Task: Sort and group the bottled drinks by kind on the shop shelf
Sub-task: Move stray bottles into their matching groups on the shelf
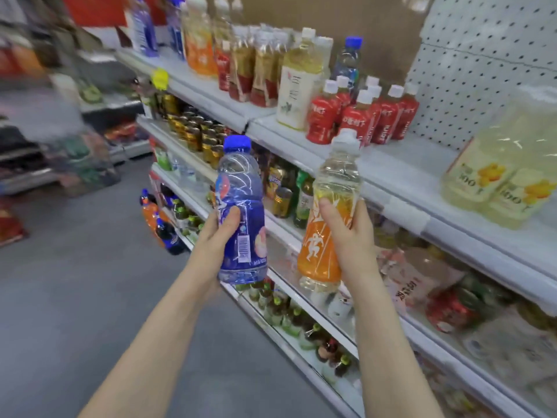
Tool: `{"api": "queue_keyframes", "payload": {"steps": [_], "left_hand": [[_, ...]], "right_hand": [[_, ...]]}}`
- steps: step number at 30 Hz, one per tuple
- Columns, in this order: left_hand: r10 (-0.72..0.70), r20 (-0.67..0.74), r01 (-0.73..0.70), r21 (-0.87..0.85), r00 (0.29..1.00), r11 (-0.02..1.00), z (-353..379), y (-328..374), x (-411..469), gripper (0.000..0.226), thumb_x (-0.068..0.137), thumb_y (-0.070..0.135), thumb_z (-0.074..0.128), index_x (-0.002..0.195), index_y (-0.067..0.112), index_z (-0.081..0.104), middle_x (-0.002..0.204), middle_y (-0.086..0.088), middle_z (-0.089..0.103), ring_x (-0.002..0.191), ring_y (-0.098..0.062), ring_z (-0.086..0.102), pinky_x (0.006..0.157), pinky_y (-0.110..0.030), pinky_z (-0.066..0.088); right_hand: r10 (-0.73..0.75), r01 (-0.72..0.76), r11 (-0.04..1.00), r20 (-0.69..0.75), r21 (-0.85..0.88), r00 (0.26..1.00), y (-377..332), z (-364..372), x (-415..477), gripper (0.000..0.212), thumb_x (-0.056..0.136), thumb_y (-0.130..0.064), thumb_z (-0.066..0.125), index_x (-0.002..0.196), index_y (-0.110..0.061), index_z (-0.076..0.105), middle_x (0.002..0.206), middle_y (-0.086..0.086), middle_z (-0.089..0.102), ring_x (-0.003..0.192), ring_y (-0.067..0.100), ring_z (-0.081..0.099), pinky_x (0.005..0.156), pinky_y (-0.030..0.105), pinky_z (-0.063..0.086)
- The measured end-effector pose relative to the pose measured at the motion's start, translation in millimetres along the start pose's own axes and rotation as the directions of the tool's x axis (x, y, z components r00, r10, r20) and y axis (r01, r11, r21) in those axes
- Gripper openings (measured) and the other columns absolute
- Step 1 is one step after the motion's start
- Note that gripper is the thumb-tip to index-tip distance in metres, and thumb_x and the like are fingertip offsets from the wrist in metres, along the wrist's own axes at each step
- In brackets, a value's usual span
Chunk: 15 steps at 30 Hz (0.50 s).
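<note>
at frame centre, the left hand (221, 229) grips a blue bottle (241, 212) upright, thumb curled over its label. just right of it, apart, the right hand (346, 233) grips an orange bottle (328, 212), tilted a little. behind both, upper right, red bottles (361, 114) stand grouped on the shelf (401, 164).

White top shelf (401, 164) of a shop rack, bearing from far to near blue-labelled bottles (144, 28), orange-labelled bottles (200, 46), a wrapped amber pack (259, 70), a tall pale-yellow bottle (297, 86), clustered red-labelled bottles (361, 116) and a wrapped pale pack (500, 176); gold cans (196, 131) stand on the shelf below.
</note>
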State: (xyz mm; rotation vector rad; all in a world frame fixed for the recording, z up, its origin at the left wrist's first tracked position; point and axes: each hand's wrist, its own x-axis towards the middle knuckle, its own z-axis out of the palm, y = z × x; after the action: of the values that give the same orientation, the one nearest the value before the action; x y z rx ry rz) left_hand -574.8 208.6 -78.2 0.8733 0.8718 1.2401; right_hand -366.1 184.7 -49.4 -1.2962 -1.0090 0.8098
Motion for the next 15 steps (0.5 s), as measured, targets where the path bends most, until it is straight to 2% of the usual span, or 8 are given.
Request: {"api": "queue_keyframes", "payload": {"steps": [3,5,7,11,15], "left_hand": [[0.034,-0.069,-0.034,0.005,0.997,0.999,-37.4,16.5,26.0,0.047,0.087,0.044,0.070,0.126,0.020,0.060,0.105,-0.003,0.078,0.087,-0.018,0.076,0.067,-0.030,0.060],[0.061,-0.107,-0.060,0.009,0.992,0.998,-60.4,26.5,47.4,0.043,0.082,0.044,0.068,0.121,0.025,0.063,0.105,0.001,0.078,0.089,-0.017,0.076,0.068,-0.030,0.060],[0.088,-0.130,-0.087,0.010,0.988,0.996,-80.6,37.2,72.3,0.042,0.082,0.043,0.067,0.119,0.025,0.064,0.105,0.001,0.078,0.089,-0.016,0.076,0.068,-0.030,0.060],[0.125,-0.174,-0.126,0.002,0.977,0.992,-119.2,60.2,133.4,0.048,0.081,0.043,0.067,0.123,0.020,0.062,0.103,-0.001,0.077,0.084,-0.016,0.075,0.064,-0.028,0.059],[0.144,-0.196,-0.145,0.010,0.970,0.989,-152.6,87.7,200.0,0.050,0.082,0.044,0.068,0.125,0.020,0.062,0.107,-0.004,0.077,0.087,-0.019,0.076,0.066,-0.031,0.059]], "right_hand": [[-0.006,0.007,1.000,0.042,-0.017,0.999,6.5,48.2,24.1,0.061,0.070,-0.063,0.073,0.120,-0.031,0.062,0.110,-0.006,0.075,0.102,0.015,0.073,0.095,0.051,0.057],[-0.014,0.015,1.000,0.074,-0.011,0.997,10.5,79.4,43.2,0.062,0.071,-0.062,0.073,0.123,-0.030,0.062,0.110,-0.007,0.075,0.100,0.013,0.073,0.091,0.045,0.059],[-0.026,0.026,1.000,0.099,-0.004,0.995,14.3,109.0,65.4,0.059,0.071,-0.063,0.073,0.121,-0.033,0.062,0.108,-0.010,0.075,0.098,0.010,0.073,0.089,0.043,0.059],[-0.054,0.052,0.999,0.165,0.014,0.985,23.9,167.0,119.6,0.052,0.072,-0.061,0.073,0.119,-0.044,0.060,0.112,-0.011,0.073,0.103,0.016,0.072,0.097,0.054,0.056],[-0.056,0.054,0.998,0.218,0.018,0.974,27.2,224.8,180.9,0.046,0.071,-0.066,0.072,0.113,-0.054,0.056,0.107,-0.026,0.070,0.097,0.003,0.072,0.094,0.049,0.058]]}}
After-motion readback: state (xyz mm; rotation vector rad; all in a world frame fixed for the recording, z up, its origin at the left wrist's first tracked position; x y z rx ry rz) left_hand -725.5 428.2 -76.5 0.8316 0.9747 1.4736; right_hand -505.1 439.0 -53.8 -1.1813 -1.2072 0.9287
